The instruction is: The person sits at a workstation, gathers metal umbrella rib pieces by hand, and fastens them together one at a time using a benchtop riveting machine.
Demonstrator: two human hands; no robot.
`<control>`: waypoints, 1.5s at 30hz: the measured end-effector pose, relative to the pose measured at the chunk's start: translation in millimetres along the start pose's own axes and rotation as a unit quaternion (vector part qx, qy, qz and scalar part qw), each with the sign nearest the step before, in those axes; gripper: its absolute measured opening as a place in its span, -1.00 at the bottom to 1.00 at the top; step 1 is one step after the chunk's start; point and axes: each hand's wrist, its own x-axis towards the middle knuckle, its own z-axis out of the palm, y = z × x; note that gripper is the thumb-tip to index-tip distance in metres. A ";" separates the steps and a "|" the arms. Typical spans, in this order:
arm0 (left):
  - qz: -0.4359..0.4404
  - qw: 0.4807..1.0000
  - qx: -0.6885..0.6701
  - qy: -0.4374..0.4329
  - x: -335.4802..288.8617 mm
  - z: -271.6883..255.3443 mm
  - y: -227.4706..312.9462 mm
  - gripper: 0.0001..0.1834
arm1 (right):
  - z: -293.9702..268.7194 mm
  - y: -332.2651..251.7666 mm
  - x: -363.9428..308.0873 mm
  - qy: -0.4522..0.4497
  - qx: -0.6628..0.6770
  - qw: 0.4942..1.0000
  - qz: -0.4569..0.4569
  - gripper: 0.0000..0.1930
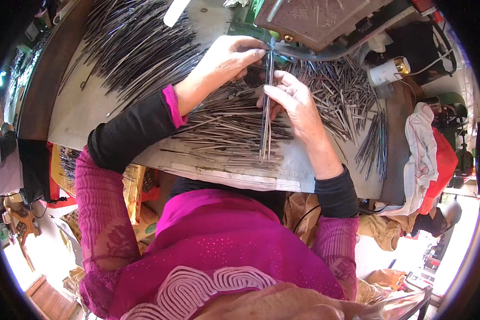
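Note:
Two or more long, thin dark metal rods stand out toward me from the front of a bench machine. My right hand is closed around their middle, thumb on top. At their far end, right by the machine, my left hand pinches with thumb and forefinger; its other fingers curl beneath. Exactly what the left fingertips grip is hard to make out, though the rod ends run into them. Beneath both hands lies a loose heap of similar rods on the worktable.
A large fan of longer rods covers the table's left. Shorter pieces are heaped right of the machine, with a small bundle nearer the right edge. A white lamp and a pale cloth sit at the right side.

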 end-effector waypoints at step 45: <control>-0.089 0.991 -0.041 -0.089 3.6 -6.9 0.1 -0.66 | 5.3 -1.4 16.4 0.051 0.093 0.994 0.019 -0.84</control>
